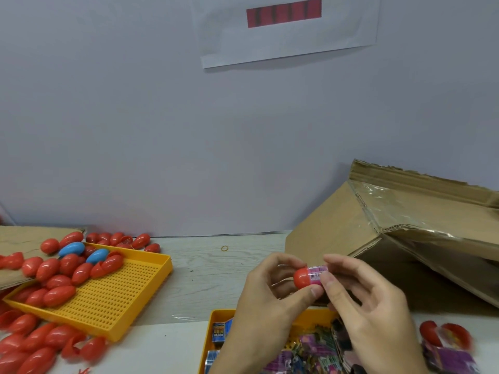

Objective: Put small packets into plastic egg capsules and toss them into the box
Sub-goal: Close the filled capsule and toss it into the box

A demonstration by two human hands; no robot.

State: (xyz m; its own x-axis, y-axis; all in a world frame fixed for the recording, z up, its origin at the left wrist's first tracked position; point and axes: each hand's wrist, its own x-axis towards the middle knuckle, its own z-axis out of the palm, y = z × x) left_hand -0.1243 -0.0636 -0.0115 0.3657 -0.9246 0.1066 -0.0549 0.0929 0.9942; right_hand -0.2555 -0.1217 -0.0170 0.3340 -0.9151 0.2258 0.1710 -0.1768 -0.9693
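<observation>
Left hand (pixel 272 290) grips a red capsule half (pixel 303 278), thumb under it and fingers curled over the top, open end facing 3 o'clock. Right hand (pixel 370 306) pinches a pink packet (pixel 318 273) between thumb and forefinger; the packet sits partly inside the capsule half, its free end sticking out toward 3 o'clock. Both hands meet above the near edge of the table (pixel 216 271).

Cardboard box (pixel 378 233) lies tilted at 2 o'clock from the hands, opening toward 4 o'clock, clear tape on its flap.

Yellow packet tray (pixel 218 317) sits at 6 o'clock beneath the wrists, holding purple and blue packets. More purple packets (pixel 453 360) and a few red capsule pieces (pixel 442 336) lie at 4 o'clock.

Yellow perforated tray (pixel 113 295) sits at 9 o'clock, tilted, loaded at its far end with red capsules (pixel 58 276) and two blue capsules (pixel 71 248). Further red capsules spill around it at 8 and 10 o'clock. A small rubber band (pixel 224 248) lies at 11 o'clock.
</observation>
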